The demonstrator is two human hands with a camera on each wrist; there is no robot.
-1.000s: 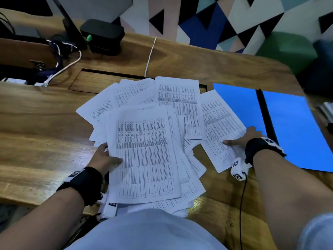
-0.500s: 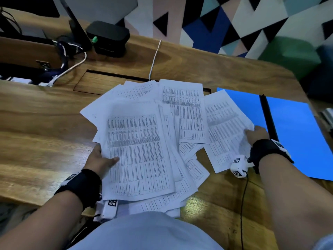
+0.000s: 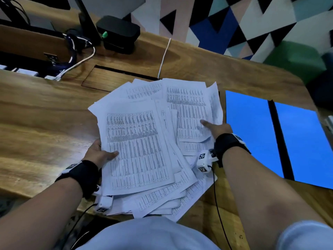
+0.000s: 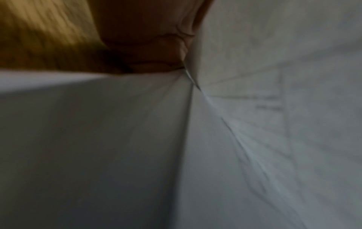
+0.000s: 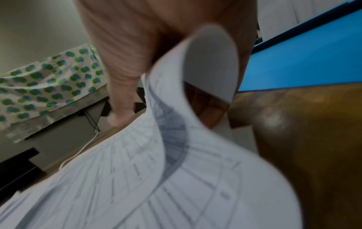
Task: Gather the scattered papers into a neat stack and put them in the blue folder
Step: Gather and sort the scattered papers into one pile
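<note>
You are in the gathering step: the papers point(image 3: 155, 141) lie as a loose, fanned heap on the wooden desk point(image 3: 45, 123), just left of the open blue folder point(image 3: 252, 127), and they are not yet squared. Your left hand point(image 3: 98, 154) grips the heap at the side far from the folder, thumb on the top sheet and fingers hidden below. Your right hand point(image 3: 219, 129) pinches the sheets at the side nearest the folder, thumb on top.

I judge the next move needs both hands to press the sheets together and tap the edges on the desk until they align; only then carry them over to the folder.

The head view shows the whole heap and the folder beside it. The right wrist view shows what it cannot: one sheet point(image 5: 195, 93) curls up over your fingers point(image 5: 205, 111). The left wrist view is blurred, showing only paper and a little of the hand.
</note>
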